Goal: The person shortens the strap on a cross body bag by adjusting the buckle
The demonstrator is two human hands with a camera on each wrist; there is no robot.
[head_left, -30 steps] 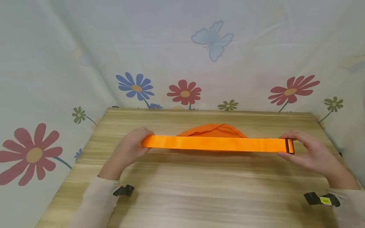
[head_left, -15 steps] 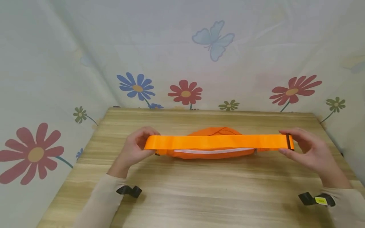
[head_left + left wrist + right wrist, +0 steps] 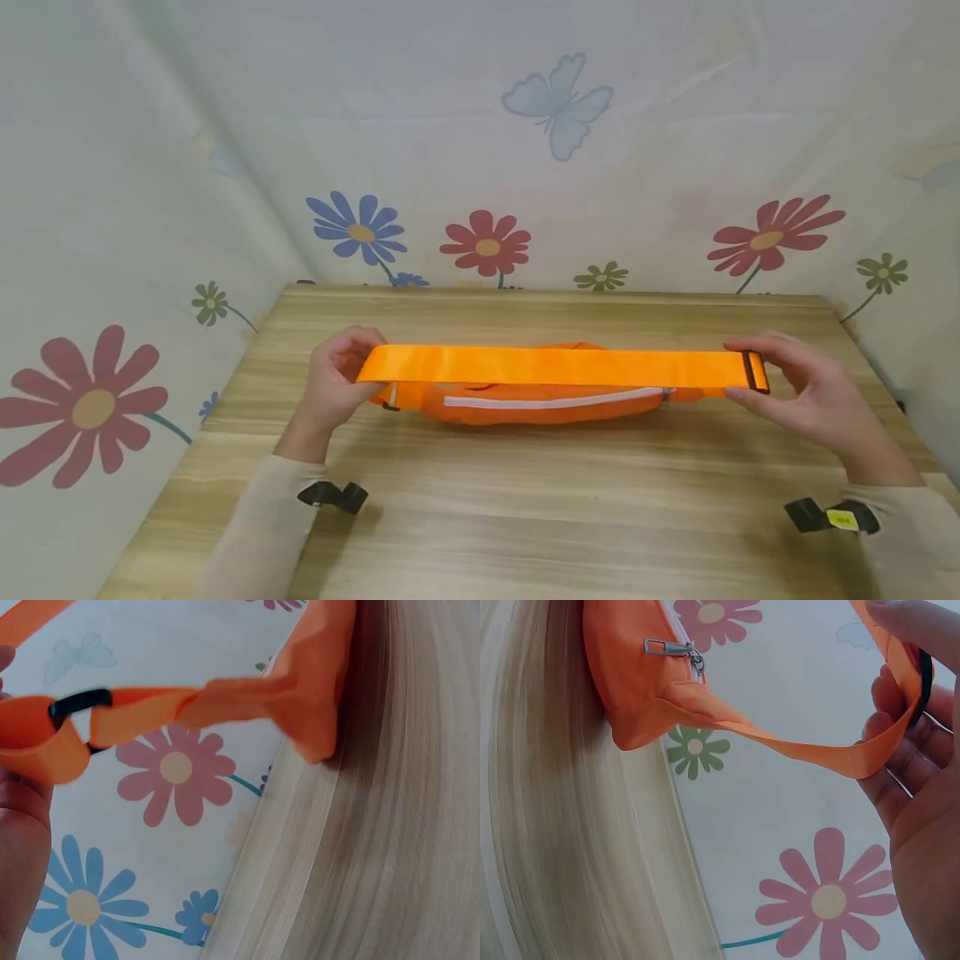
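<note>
An orange waist bag (image 3: 555,411) with a white zipper (image 3: 555,402) hangs low over the table beneath its own strap (image 3: 555,367). My left hand (image 3: 335,375) grips the strap's left bend between thumb and fingers, next to a black buckle (image 3: 79,705). At the other end my right hand (image 3: 802,392) pinches the strap beside a black slider (image 3: 756,372). Between the two hands the strap is stretched level. In the right wrist view a metal zipper pull (image 3: 667,648) shows at the bag's end, and the strap loops round to the curled fingers.
The wood-grain table (image 3: 525,525) lies under both forearms. Behind it and at the sides hangs a pale cloth (image 3: 420,108) printed with flowers and a butterfly. Each wrist carries a black camera mount (image 3: 333,497).
The bag's zipped front has come into view below the strap, where it was mostly hidden. The strap has risen slightly, and the left hand shifted right, then back left.
</note>
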